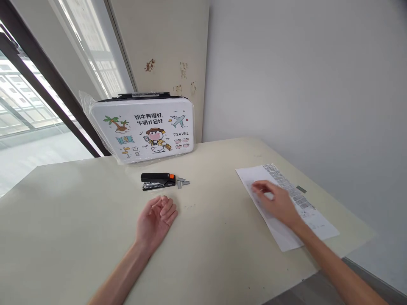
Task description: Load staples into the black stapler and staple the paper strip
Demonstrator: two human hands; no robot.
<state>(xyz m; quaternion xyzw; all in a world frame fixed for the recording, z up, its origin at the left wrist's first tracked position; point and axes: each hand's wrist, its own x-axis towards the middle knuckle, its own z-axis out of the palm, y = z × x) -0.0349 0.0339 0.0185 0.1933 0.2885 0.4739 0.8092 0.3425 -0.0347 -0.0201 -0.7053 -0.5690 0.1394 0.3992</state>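
Observation:
My left hand (pixel 157 218) rests palm up on the table, its fingers curled in with nothing visible in them. Just beyond it lies a black stapler (pixel 158 180) with an orange patch at its right end. Beside the stapler are several small strips of staples (pixel 181 183). Over a white paper sheet (pixel 288 237) on the right is my right hand (pixel 275 201), slightly blurred, with a gap between its bent fingers and thumb. No object shows in it. The sheet has a grey printed band along its far side, and the hand hides part of it.
A white cartoon-printed case (pixel 143 131) with a black handle, partly in clear plastic, stands at the back of the table (pixel 203 254). Another grey staple strip (pixel 301 189) lies right of the sheet. A wall (pixel 302 84) borders the right side; windows are at left.

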